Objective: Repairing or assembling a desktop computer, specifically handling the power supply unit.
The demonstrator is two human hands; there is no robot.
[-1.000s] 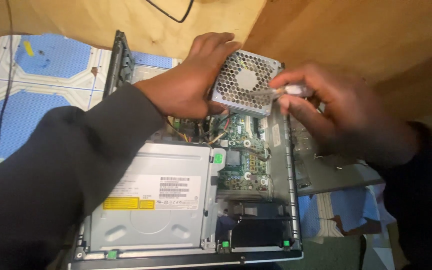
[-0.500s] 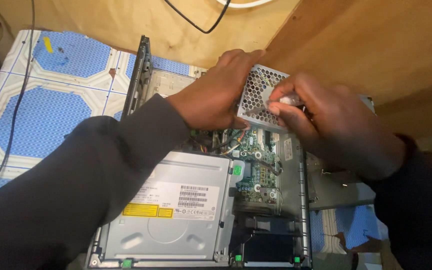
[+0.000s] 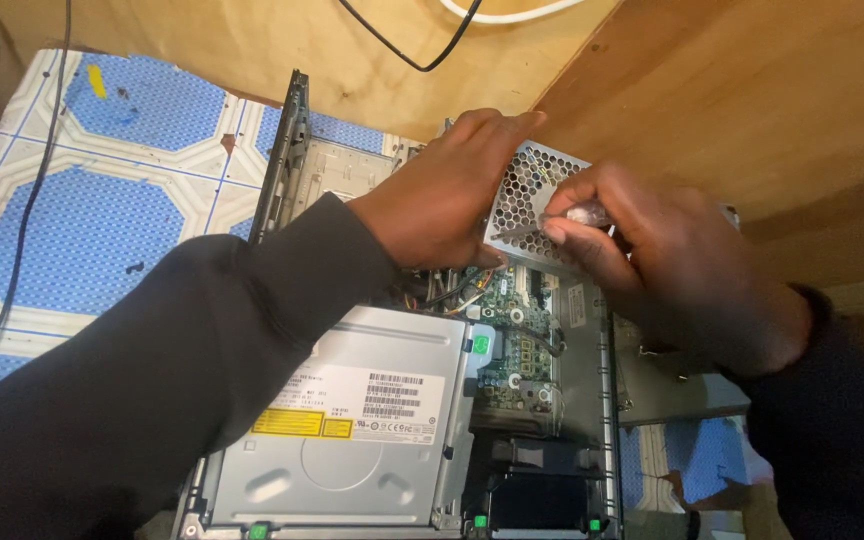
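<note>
Gripping the perforated fan housing from its left, the left hand steadied it while the right hand, closing from the right, pinched a screwdriver lying left-right across its grille.

Repair workshop: opened computer case

Inside the open metal computer case, a perforated metal fan housing sits behind the flat silver optical drive, circuit board between them.

The fan grille is perforated matt metal; the disc drive is smooth brushed metal; the desk is bare wood.
</note>
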